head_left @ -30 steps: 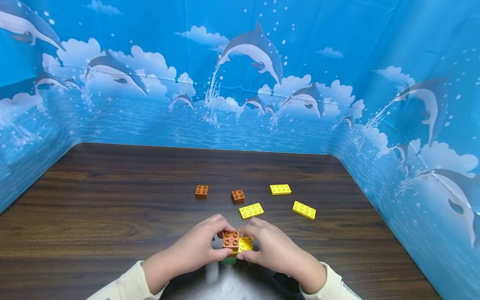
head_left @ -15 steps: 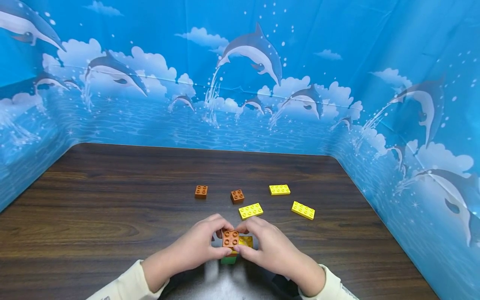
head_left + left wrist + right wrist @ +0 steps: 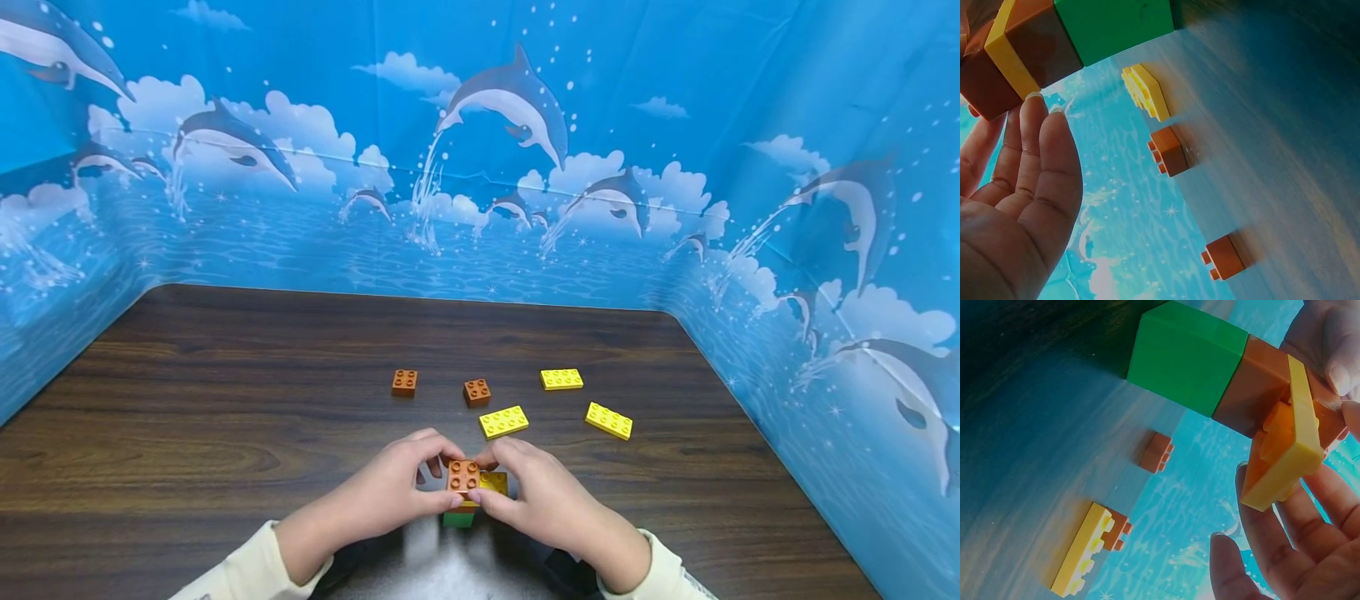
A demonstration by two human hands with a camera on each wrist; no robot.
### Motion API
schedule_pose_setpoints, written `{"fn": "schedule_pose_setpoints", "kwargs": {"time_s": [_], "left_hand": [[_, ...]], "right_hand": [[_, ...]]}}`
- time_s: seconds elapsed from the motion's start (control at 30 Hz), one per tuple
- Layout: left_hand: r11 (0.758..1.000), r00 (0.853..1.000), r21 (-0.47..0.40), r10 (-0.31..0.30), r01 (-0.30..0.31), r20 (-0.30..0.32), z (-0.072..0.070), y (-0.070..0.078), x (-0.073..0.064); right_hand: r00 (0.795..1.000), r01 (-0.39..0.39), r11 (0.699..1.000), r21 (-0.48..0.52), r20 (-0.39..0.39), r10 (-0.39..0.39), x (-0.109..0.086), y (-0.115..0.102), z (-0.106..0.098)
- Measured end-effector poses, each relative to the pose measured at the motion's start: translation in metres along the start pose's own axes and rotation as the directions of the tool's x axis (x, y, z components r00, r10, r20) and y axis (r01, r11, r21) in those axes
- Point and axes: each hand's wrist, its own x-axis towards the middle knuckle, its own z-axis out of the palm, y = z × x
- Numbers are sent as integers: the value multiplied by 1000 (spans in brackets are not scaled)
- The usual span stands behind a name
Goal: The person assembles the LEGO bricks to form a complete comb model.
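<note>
A blue backdrop [image 3: 322,250] printed with sea, white clouds and leaping dolphins fills the upper frame and both sides; its large dolphin [image 3: 506,104] arches at upper centre. Below spreads a dark wood-grain table [image 3: 210,433]. Around the frame's middle, slightly low, lie two loose brown bricks [image 3: 404,383]; rightward, three loose yellow plates [image 3: 562,380], studs up.

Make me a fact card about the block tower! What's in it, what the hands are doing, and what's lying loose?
Tower, bottom to top: green block, lower brown block, yellow plate, top brown block
Left hand: pinches the top brown block
Right hand: pinches the top brown block too
Sticking out: the yellow plate, on the right hand's side
Loose on table: two brown bricks, three yellow pieces
Backdrop: blue, with dolphins
</note>
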Motion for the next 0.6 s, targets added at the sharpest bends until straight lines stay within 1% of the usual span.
{"fn": "schedule_pose_setpoints", "kwargs": {"time_s": [0.23,0.47,0.6], "left_hand": [[1000,1000,-23,16,-16,-2,-1,-3,-1],[1000,1000,-8,11,-11,10,-1,-3,0],[1000,1000,1,6,-6,16,-1,-3,1]], "right_hand": [[1000,-1,997,76,20,0,0,4,1],[999,16,996,86,26,-19,2,7,1],[999,8,995,100,45,-12,3,8,0]]}}
